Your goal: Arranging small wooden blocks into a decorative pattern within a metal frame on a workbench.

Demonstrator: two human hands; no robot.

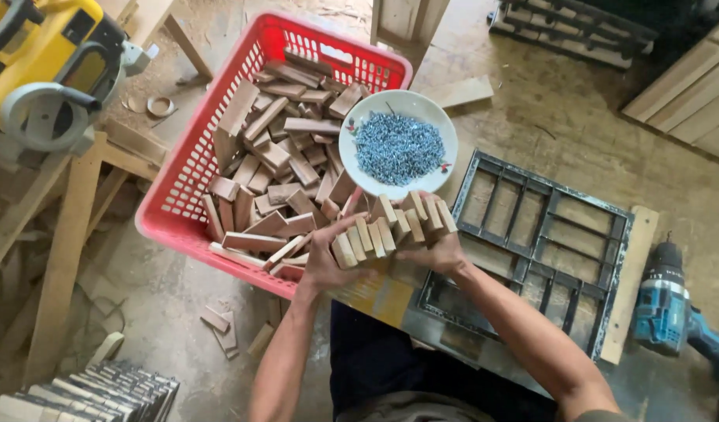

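Observation:
My left hand (323, 262) and my right hand (438, 252) together clasp a row of several small wooden blocks (391, 227), pressed side by side between the palms. The bundle hovers at the near right corner of a red plastic basket (170, 199) filled with more short wooden offcuts (273, 148). A white bowl (358, 166) heaped with small grey screws (398, 147) rests on the basket's right rim, just beyond the blocks.
A dark metal grid frame (547, 250) lies to the right on a wooden board. A teal cordless drill (666, 306) sits at the far right. A yellow power saw (47, 70) stands upper left. A stack of flat pieces (94, 395) lies bottom left; scraps litter the dusty floor.

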